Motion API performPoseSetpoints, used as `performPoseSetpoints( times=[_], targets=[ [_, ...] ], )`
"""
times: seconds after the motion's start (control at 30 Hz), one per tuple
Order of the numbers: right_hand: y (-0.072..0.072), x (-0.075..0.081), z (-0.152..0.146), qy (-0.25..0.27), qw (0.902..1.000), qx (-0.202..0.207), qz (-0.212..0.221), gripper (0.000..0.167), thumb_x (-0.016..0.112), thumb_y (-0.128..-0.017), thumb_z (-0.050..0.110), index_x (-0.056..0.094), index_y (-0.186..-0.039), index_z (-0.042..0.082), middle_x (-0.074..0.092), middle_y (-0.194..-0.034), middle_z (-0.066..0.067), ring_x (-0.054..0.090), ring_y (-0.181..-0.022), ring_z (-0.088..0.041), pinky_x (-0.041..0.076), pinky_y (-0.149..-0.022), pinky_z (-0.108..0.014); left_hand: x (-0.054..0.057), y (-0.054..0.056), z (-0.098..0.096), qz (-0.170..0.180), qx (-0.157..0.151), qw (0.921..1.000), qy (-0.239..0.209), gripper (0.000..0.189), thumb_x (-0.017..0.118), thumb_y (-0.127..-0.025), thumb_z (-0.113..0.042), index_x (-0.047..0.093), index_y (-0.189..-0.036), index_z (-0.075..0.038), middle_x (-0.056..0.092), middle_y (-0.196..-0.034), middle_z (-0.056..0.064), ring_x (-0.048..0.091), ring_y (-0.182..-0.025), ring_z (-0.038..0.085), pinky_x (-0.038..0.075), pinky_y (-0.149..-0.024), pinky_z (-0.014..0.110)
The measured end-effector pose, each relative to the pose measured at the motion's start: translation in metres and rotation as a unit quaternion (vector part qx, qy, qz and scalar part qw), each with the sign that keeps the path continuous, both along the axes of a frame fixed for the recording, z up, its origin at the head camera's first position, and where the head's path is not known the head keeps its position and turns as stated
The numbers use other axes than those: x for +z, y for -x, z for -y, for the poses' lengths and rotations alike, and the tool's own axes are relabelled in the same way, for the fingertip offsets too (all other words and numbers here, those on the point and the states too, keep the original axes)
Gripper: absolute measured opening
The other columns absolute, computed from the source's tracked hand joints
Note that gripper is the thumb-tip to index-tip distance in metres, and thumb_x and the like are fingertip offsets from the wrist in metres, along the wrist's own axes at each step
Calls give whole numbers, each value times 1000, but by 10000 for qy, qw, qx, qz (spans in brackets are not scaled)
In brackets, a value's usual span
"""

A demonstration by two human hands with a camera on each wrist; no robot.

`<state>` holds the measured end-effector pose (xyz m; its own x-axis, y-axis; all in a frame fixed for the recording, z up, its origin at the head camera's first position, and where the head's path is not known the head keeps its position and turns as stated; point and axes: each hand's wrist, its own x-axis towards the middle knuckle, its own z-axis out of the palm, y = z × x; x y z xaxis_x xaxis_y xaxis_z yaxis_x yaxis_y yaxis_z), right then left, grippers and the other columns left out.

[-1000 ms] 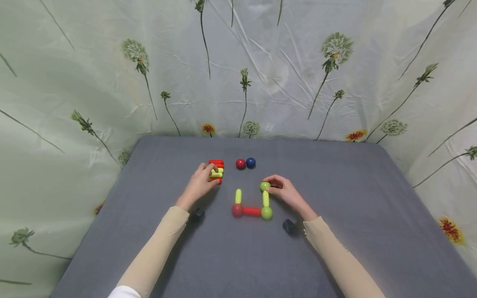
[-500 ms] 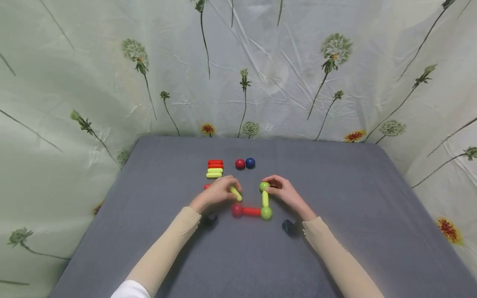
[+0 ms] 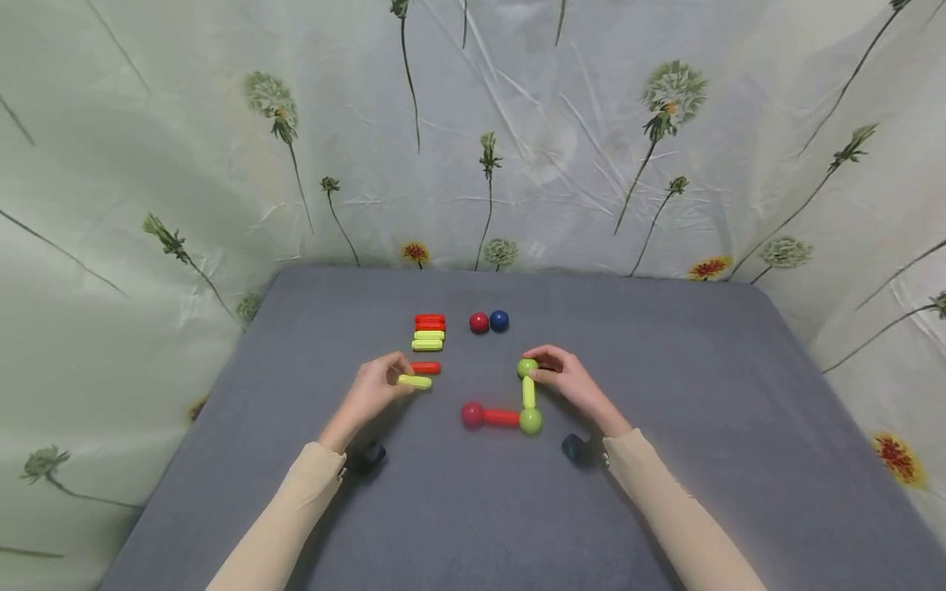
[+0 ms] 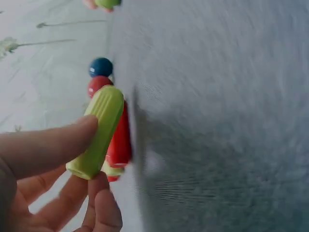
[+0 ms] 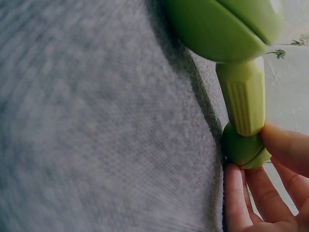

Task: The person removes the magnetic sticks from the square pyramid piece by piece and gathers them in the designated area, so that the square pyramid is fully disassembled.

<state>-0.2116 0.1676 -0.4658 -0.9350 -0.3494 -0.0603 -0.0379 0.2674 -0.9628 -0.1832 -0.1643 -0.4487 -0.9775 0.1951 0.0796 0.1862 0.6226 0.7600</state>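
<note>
My left hand (image 3: 375, 386) pinches a yellow-green rod (image 4: 102, 130) between thumb and fingers, beside a red rod (image 3: 426, 368) lying on the table. The fingers of my right hand (image 3: 569, 382) hold the far green ball (image 5: 243, 147). From that ball a yellow-green rod (image 3: 528, 392) runs to a nearer green ball (image 3: 530, 421). A red rod (image 3: 502, 419) links the nearer ball to a red ball (image 3: 473, 414) on the left, so the joined pieces form an L. In the right wrist view the nearer green ball looms large at the top.
Two red rods (image 3: 430, 319) and two yellow-green rods (image 3: 428, 345) lie in a row at the back. Right of them sit a red ball (image 3: 479, 322) and a blue ball (image 3: 499, 321). A grey cloth covers the table (image 3: 665, 345); a flowered curtain (image 3: 562, 148) hangs behind it.
My left hand took the yellow-green rod standing off the near red ball and carried it left, beside the loose red rod. My right hand stays on the far green ball.
</note>
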Motion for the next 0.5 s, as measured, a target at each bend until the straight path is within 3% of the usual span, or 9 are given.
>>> performPoseSetpoints(
  times=[0.27,0.4,0.5],
  targets=[
    [-15,32,7,-135,9999,91,-39,32,58,-93,-2,53,-123,-13,56,-120,-27,54,-111,-36,45,-88,-34,-10,21,-5,-394,87,9975,582,18,77,-76,-3,61,-84,-5,52,-82,8,51,-77,24,43,-68,38],
    [-17,33,7,-127,9999,74,-30,32,57,-93,-2,53,-122,-12,56,-120,-27,53,-111,-36,44,-89,-37,-9,30,-10,-519,122,9947,881,20,78,-76,-5,59,-82,-6,51,-80,8,50,-74,23,42,-65,38],
    [-12,23,4,-93,9999,53,-20,32,58,-93,-2,54,-122,-11,56,-120,-26,53,-111,-36,44,-91,-40,-8,34,-13,-588,165,9930,1014,23,79,-76,-6,57,-82,-6,49,-79,7,48,-73,22,40,-64,37]
  ],
)
